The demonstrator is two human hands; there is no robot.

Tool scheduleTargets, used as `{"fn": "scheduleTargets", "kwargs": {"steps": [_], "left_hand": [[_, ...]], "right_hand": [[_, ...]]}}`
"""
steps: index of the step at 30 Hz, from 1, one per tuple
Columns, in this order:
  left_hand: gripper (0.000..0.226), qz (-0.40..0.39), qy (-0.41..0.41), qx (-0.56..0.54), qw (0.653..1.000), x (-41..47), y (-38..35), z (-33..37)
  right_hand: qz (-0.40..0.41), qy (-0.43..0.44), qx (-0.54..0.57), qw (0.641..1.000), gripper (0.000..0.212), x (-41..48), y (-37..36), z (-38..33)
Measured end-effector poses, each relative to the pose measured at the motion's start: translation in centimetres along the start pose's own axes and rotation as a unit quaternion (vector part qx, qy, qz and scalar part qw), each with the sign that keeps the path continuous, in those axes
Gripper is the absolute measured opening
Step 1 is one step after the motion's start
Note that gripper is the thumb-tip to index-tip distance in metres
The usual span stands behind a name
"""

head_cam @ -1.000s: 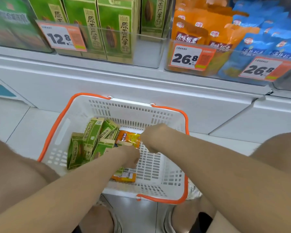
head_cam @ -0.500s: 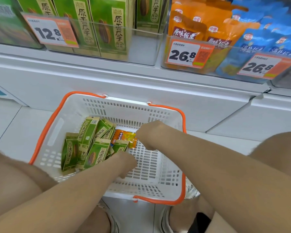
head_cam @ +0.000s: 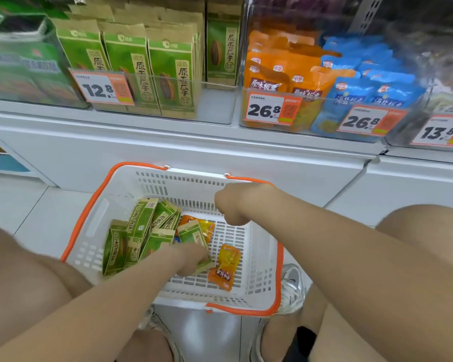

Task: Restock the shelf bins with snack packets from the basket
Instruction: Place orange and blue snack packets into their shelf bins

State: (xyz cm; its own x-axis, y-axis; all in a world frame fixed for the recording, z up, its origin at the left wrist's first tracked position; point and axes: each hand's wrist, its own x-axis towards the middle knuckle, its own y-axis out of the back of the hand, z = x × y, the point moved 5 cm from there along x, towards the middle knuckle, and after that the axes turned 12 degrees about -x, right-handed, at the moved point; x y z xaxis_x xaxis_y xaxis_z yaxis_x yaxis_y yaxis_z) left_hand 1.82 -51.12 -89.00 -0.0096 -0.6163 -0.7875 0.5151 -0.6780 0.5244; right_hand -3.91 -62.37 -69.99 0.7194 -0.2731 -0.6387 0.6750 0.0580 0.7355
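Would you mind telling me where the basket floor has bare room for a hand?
The bare floor of the basket lies along its right wall, right of the loose orange packet, and under the right hand. The left half is crowded: green packets overlap there, where the left hand reaches.

Since a second ago we see the right hand (head_cam: 233,205) risen off the orange packet (head_cam: 224,267), which now lies alone on the basket (head_cam: 256,257) floor, while the left hand (head_cam: 191,258) seems to grip a green packet (head_cam: 196,237) (fingers hidden).
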Motion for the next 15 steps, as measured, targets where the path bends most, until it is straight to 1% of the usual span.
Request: {"fn": "scheduleTargets", "kwargs": {"steps": [4,6,7,9,10,12,13,15], "left_hand": [[0.064,0.027,-0.01,0.026,0.999,1.5,-1.8,0.7],[0.063,0.034,-0.016,0.05,0.998,2.4,-2.1,1.1],[0.064,0.035,-0.017,0.06,0.997,2.8,-2.0,1.3],[0.072,0.036,-0.021,0.065,0.997,3.6,-1.7,1.9],[0.075,0.038,-0.024,0.065,0.997,4.1,-1.5,2.2],[0.076,0.051,-0.031,0.062,0.996,4.9,-0.8,2.6],[0.076,0.057,-0.035,0.063,0.996,5.4,-0.4,2.8],[0.081,0.061,-0.045,0.065,0.995,6.0,0.4,3.1]], "right_hand": [[0.001,0.004,-0.005,1.0,0.027,-0.5,-0.8,-0.2],[0.0,0.001,-0.011,1.0,0.017,-0.5,-1.3,-0.2],[-0.002,0.002,-0.014,1.0,0.015,-0.4,-1.6,-0.1],[-0.012,0.003,-0.016,1.0,0.012,-0.1,-2.4,0.1],[-0.016,0.003,-0.018,1.0,0.013,0.0,-2.8,0.2],[-0.019,0.005,-0.027,0.999,0.031,0.5,-3.7,0.5],[-0.018,0.007,-0.03,0.999,0.037,0.8,-4.0,0.7],[-0.009,0.005,-0.034,0.999,0.044,1.3,-4.4,1.2]]}}
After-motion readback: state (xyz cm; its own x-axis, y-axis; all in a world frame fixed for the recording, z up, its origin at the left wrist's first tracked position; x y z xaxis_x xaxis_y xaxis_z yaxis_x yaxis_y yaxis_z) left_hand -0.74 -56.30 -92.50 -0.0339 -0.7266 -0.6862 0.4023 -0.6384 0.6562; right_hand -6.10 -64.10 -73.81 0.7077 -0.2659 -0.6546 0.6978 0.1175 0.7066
